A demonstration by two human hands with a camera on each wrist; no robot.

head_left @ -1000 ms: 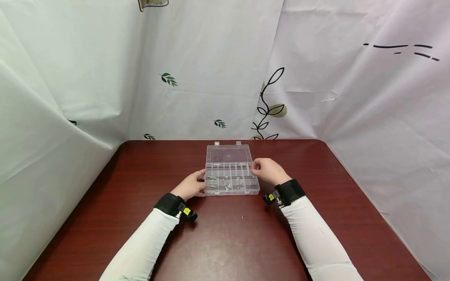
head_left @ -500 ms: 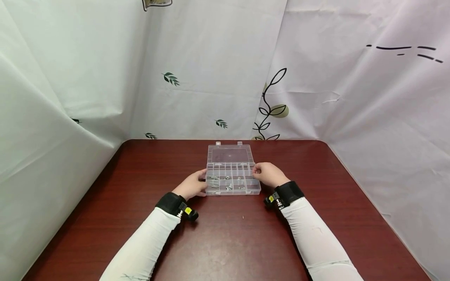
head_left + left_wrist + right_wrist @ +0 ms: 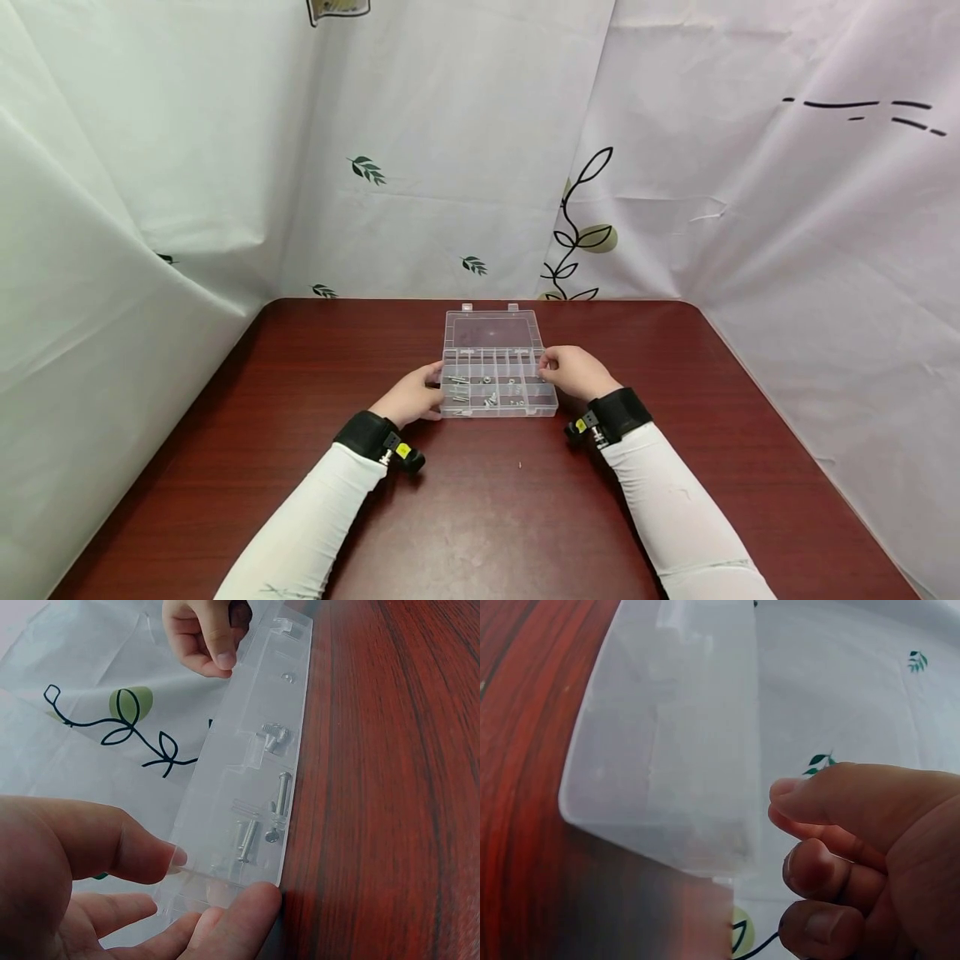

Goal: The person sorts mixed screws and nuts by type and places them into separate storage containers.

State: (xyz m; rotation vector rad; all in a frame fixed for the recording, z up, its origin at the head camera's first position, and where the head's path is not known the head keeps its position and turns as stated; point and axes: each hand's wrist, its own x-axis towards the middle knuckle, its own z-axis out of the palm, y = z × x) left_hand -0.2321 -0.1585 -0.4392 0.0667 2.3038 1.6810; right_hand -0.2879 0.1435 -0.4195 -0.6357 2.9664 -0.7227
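A clear plastic compartment box (image 3: 504, 412) lies on the table, its lid (image 3: 491, 334) folded back toward the far edge. My left hand (image 3: 408, 396) grips its left end, with a thumb and fingers (image 3: 146, 859) around the corner. In the compartments sit long screws (image 3: 248, 838), a cluster of short screws (image 3: 274, 738) and nuts (image 3: 487, 380). My right hand (image 3: 577, 372) is at the box's right rim. Its thumb and index fingertips (image 3: 787, 789) meet, the other fingers are curled, and nothing shows between them.
The dark red table (image 3: 465, 517) spreads around the box. A tiny thin piece (image 3: 520, 465) lies on it in front of the box. White printed cloth (image 3: 450, 150) hangs behind and at both sides. Black straps with small cameras (image 3: 618, 414) are on the wrists.
My right hand has lowered slightly at the right rim, its fingertips still together. My left hand keeps its grip on the box. The head view has shifted a little.
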